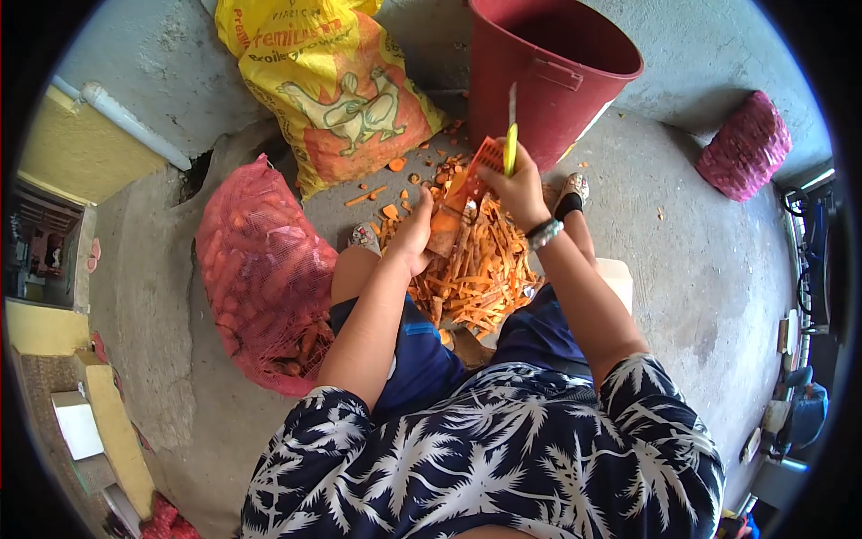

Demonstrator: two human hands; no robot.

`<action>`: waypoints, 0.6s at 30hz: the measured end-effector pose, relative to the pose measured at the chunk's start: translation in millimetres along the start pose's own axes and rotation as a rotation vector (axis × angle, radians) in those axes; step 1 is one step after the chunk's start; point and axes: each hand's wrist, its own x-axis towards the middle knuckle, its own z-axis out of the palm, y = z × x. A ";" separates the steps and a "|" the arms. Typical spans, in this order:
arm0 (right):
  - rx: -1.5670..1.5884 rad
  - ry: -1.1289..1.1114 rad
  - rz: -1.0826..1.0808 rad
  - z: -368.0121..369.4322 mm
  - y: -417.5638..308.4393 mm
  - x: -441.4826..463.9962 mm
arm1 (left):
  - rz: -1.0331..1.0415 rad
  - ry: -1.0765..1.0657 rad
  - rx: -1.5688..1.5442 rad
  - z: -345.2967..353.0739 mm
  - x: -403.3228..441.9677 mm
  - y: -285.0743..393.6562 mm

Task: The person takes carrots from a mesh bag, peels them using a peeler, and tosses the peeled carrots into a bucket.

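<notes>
My left hand [414, 235] is wrapped round a carrot [443, 235], partly peeled, above the pile of peelings. My right hand [519, 190] holds an orange peeler [463, 186] with a slotted handle, its lower end against the carrot. A knife [511, 144] with a yellow-green handle is also in my right hand, its blade pointing up and away. Below both hands lies a large heap of orange carrot peelings [485, 278] between my legs. Small carrot pieces [396, 164] are scattered on the floor beyond it.
At my left stands a red mesh sack of carrots [260, 260]. Ahead are a yellow feed sack [346, 99] and a tall red bin [530, 81]. A pink mesh sack [747, 148] leans by the wall at the far right. A yellow ledge [117, 440] runs along the left.
</notes>
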 end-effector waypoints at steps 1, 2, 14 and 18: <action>0.139 0.039 0.113 -4.4 20.2 13.8 | 0.028 -0.008 0.112 -17.5 18.7 -13.6; -0.012 0.238 -0.015 -9.6 41.4 30.3 | 0.024 -0.007 0.115 -21.7 16.9 -13.4; 0.177 0.329 0.312 -5.5 25.3 23.9 | 0.061 0.048 0.516 -29.4 26.5 -15.4; 0.326 0.575 0.101 -29.4 59.5 44.6 | -0.010 0.070 0.192 -12.1 4.8 -1.0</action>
